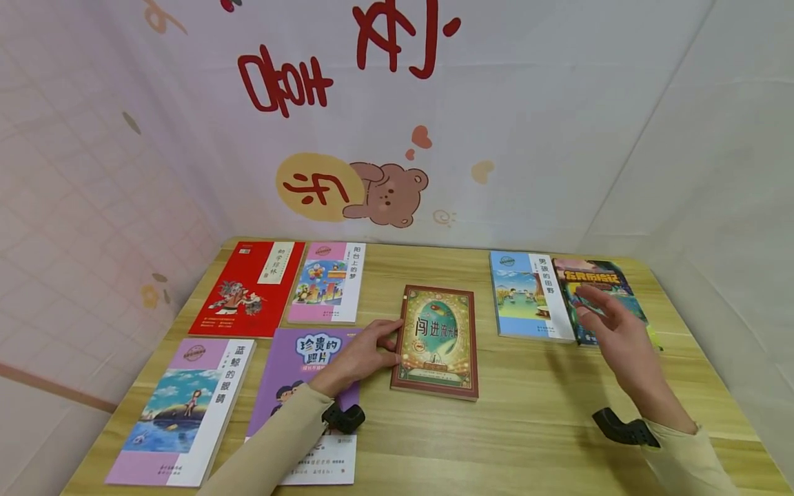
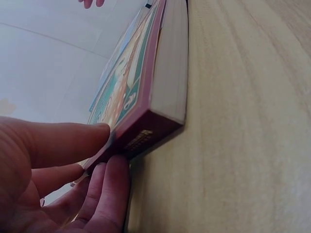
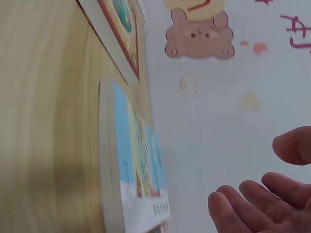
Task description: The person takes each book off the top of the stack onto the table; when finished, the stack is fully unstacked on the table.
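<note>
A brown-bordered storybook (image 1: 437, 341) with a green oval on its cover lies in the middle of the wooden table. My left hand (image 1: 367, 350) is at its left side; in the left wrist view the thumb (image 2: 82, 141) meets the cover's edge while curled fingers (image 2: 109, 194) touch the spine (image 2: 141, 133), pinching it. My right hand (image 1: 620, 337) hovers over the dark colourful book (image 1: 604, 275) at the right, holding nothing, its fingers (image 3: 262, 199) loosely bent and apart from the thumb. The blue-and-white book (image 1: 527, 296) lies just left of that dark one.
At the left lie a red book (image 1: 248, 289), a pink-and-white book (image 1: 325, 282), a blue-whale book (image 1: 182, 413) and a purple book (image 1: 276, 386), the last partly under my left forearm. A white printed cloth wall (image 1: 533, 124) rises behind the table (image 1: 446, 448).
</note>
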Demonstrator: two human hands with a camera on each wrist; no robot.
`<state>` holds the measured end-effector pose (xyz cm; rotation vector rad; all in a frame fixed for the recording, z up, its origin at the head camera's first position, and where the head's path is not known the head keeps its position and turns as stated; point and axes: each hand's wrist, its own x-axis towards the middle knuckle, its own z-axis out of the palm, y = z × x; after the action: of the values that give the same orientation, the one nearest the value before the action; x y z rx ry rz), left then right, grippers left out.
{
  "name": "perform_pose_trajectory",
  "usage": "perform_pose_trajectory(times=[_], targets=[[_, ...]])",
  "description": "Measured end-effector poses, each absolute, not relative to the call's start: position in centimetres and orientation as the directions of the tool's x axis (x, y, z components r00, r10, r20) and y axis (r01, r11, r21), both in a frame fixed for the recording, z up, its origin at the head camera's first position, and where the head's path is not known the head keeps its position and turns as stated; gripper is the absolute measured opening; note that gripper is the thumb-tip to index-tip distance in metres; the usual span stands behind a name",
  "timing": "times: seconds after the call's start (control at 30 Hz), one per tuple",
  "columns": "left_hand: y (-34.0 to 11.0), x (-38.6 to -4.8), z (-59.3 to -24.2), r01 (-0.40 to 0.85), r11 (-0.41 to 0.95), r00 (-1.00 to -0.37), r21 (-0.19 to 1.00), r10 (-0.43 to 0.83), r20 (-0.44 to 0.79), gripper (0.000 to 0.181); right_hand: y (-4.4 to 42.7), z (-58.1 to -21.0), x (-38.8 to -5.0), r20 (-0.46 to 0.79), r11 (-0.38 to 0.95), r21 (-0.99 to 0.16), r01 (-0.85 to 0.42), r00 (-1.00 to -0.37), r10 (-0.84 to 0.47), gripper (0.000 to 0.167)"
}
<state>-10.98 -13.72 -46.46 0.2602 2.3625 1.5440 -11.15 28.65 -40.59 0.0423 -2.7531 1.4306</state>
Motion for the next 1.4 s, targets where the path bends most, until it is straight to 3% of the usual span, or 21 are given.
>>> perform_pose_trajectory(times=[0.3, 0.5, 1.4], targets=[[-13.7, -11.0, -46.6, -0.03, 0.4, -0.937, 0.916, 0.307, -0.165, 0.07, 24.8, -41.8, -9.5, 0.072, 0.372, -0.919, -0.132, -0.983, -0.172, 0.058], [-13.7, -11.0, -46.5, -0.04, 0.39, -0.939, 0.92, 0.301, -0.168, 0.069, 22.6, -42.4, -8.8, 0.003, 0.246, -0.967, -0.064, -0.971, -0.241, 0.063], [-13.2, -9.8, -46.1, -0.09, 0.302, -0.928, 0.949, 0.32, -0.19, 0.069, 16.7, -44.2, -8.3, -0.283, 0.057, -0.959, 0.279, -0.914, -0.29, 0.067]])
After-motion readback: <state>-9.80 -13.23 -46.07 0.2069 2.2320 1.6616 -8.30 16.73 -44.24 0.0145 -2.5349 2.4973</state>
